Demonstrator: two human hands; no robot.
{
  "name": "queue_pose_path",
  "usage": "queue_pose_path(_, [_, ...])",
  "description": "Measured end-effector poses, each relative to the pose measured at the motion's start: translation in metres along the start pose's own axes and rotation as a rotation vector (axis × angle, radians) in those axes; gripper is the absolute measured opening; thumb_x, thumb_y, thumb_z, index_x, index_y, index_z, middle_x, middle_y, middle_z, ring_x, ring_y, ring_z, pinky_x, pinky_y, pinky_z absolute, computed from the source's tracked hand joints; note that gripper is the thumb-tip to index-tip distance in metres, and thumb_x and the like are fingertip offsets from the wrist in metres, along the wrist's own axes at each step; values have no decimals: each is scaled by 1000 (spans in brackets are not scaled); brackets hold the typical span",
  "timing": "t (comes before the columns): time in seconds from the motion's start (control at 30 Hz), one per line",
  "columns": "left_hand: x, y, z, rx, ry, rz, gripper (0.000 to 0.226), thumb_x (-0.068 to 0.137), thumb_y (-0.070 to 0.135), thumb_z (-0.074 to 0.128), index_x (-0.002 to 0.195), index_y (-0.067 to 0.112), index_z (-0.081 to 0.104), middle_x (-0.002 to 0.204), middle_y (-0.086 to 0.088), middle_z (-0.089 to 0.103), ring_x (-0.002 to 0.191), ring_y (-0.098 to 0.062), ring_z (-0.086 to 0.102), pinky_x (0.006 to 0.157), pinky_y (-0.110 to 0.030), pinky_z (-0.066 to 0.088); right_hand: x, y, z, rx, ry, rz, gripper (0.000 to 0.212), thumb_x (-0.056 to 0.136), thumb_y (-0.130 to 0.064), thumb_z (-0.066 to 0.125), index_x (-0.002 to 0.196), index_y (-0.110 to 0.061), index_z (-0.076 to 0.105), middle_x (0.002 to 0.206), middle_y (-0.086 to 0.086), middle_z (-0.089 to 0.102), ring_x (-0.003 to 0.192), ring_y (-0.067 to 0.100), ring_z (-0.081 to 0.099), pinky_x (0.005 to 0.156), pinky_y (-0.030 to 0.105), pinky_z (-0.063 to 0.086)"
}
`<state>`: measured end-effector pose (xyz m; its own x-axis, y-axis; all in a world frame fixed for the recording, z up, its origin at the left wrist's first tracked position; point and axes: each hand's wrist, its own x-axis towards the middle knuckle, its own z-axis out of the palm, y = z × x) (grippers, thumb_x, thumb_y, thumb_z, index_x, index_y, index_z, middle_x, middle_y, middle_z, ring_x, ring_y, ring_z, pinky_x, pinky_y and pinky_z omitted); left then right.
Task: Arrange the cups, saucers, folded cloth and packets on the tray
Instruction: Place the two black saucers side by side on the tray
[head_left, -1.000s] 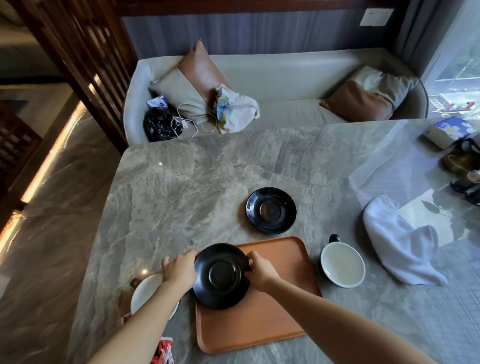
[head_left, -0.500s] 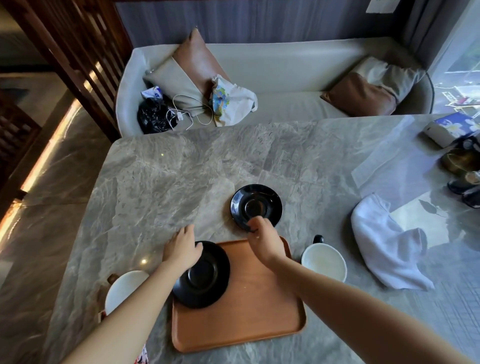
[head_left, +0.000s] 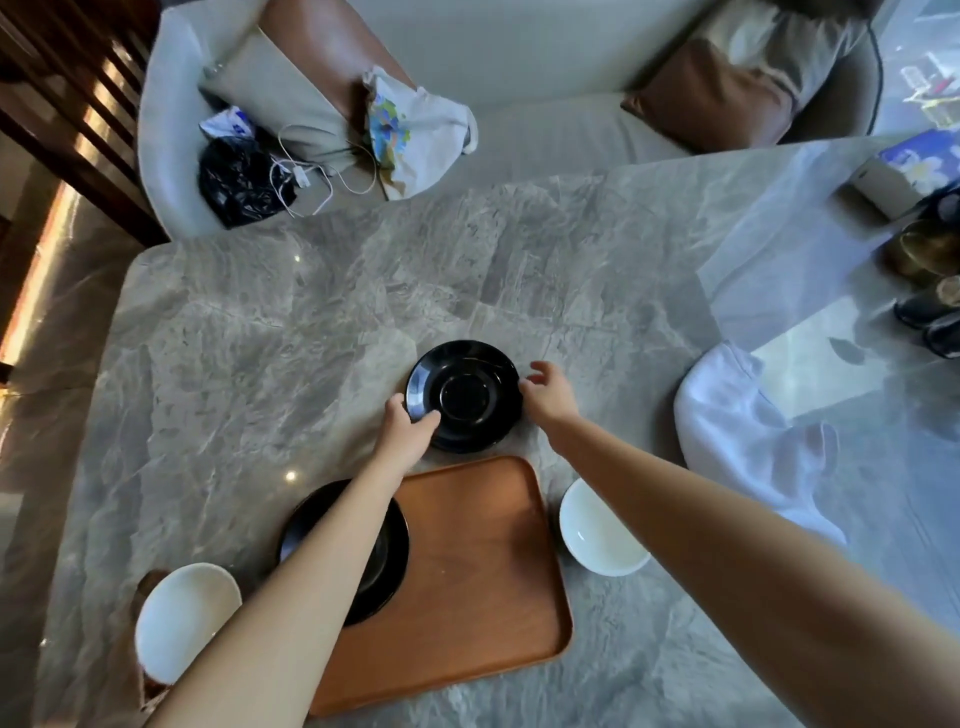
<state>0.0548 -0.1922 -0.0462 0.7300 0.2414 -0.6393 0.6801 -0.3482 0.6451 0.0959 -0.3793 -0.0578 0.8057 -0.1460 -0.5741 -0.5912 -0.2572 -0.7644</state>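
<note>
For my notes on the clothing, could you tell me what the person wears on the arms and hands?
Nothing shows on them: the left hand and the right hand are bare, without gloves, rings or watch, and both forearms are uncovered, no sleeve in view.

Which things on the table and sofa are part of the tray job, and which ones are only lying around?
Part of the job:
tray
saucer on the tray
saucer on the table, left hand and right hand at its rim
left cup
right cup
white cloth

Lying about:
black bag
cable
printed bag
cushions
</note>
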Motion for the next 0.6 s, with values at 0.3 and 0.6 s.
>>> queue_pose_path(0.3, [8, -1, 15, -166, 87, -86, 47, 88, 22, 54, 131, 17, 35, 92, 10, 50, 85, -13, 54, 85, -39, 47, 7, -6, 15, 46, -67, -6, 55, 80, 7, 35, 129, -13, 51, 123, 12, 61, 109, 26, 59, 93, 36, 51])
queue_pose_path(0.6, [-21, 2, 19, -345, 134, -24, 37, 85, 11, 51, 114, 26, 35, 94, 11, 52, 91, -16, 54, 87, -43, 50, 6, -14, 0, -48, -99, 8, 32, 86, -12, 50, 117, -9, 45, 95, 5, 53, 85, 19, 51, 64, 27, 41])
